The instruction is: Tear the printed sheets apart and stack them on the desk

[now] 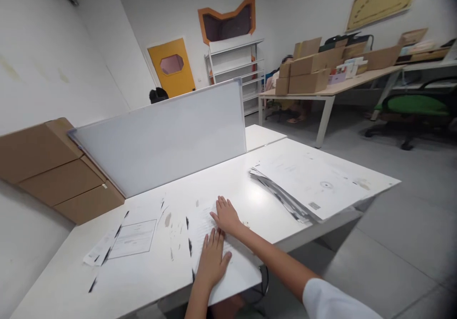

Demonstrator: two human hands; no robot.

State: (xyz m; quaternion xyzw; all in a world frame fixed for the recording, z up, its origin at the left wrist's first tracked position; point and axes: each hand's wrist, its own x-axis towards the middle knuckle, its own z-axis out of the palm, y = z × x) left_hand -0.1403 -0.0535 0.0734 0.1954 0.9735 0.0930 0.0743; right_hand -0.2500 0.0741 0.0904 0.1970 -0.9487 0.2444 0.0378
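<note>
A printed sheet of paper (241, 274) lies at the front of the white table (171, 281), its near edge reaching the table's front edge. Both hands rest on it. My left hand (213, 257) lies flat with the fingers spread, nearer to me. Just beyond it, my right hand (226, 216) is also flat, its fingers stretched toward the far side. The hands cover part of the print. To the left lies another sheet with a framed box (134, 238), with black marks along its left side.
A thick stack of large papers (303, 185) lies at the right of the table. Behind stands a white divider board (167, 133), with brown cardboard boxes (60, 166) at its left. Further back, a desk (342, 83) bears more boxes; a person sits behind them. A green chair (417, 104) stands at right.
</note>
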